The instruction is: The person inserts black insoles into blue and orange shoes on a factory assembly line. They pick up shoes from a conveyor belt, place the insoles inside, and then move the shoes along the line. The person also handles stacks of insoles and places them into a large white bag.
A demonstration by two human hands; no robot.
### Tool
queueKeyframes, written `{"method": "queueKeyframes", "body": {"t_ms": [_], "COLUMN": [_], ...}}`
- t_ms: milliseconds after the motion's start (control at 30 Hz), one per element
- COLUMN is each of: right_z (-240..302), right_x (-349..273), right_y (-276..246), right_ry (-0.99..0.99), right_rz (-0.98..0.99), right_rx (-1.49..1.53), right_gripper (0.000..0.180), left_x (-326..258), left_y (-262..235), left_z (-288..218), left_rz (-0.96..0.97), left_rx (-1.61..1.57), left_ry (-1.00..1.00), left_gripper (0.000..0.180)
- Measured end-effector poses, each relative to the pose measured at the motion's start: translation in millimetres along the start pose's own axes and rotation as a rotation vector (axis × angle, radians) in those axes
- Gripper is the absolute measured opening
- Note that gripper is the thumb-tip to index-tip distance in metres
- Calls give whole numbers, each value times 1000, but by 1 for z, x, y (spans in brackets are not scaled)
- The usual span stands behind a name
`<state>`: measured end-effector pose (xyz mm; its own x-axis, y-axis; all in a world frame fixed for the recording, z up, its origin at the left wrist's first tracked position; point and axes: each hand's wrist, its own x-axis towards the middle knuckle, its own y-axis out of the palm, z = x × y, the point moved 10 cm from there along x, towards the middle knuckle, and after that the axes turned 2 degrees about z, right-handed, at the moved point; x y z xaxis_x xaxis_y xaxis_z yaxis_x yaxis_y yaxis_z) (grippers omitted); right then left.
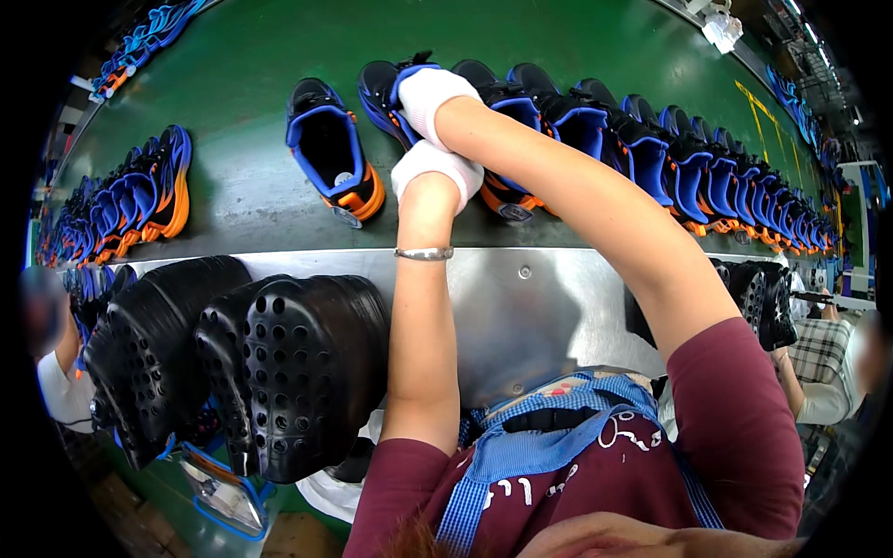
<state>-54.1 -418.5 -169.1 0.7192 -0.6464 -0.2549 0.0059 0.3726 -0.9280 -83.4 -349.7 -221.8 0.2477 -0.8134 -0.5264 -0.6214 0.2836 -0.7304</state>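
Observation:
My right hand (434, 99), in a white glove, grips the upper opening of a black-and-blue sneaker (379, 90) on the green work surface. Closer to me, my left hand (437, 175), also gloved in white, closes around the heel end of the same shoe. The gloves touch each other and cover much of it, and most of the fingertips are hidden. Just left of my hands stands a single sneaker (333, 153) with a blue lining and an orange heel. Another sneaker (507, 191) is partly behind my right forearm.
Sneakers (693, 181) run in a long row to the right, and a second group (139, 195) stands at the left. Black perforated clog-like pieces (302, 372) hang at the metal edge (521, 316) near me. Other people are at both sides.

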Motion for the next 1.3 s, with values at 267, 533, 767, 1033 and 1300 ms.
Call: {"method": "queueKeyframes", "body": {"t_ms": [267,533,767,1033,1300], "right_z": [-3,-51,-177,-340,-363], "right_x": [-26,-256,-505,-671,-657], "right_y": [-12,-93,-169,-140,-117], "right_ry": [-74,-192,173,697,498], "right_rz": [-3,-177,-769,-699,-652], "right_rx": [113,241,192,-112,-46], "right_gripper": [33,29,31,41,43], "left_x": [-10,-58,-133,-155,-138], "left_y": [-1,-50,-54,6,29], "left_z": [-2,6,15,-37,-39], "left_rz": [-2,-535,-1037,-992,-805], "left_rx": [152,39,357,159,26], "left_ry": [-56,43,-210,191,269], "left_gripper": [45,34,47,42,41]}}
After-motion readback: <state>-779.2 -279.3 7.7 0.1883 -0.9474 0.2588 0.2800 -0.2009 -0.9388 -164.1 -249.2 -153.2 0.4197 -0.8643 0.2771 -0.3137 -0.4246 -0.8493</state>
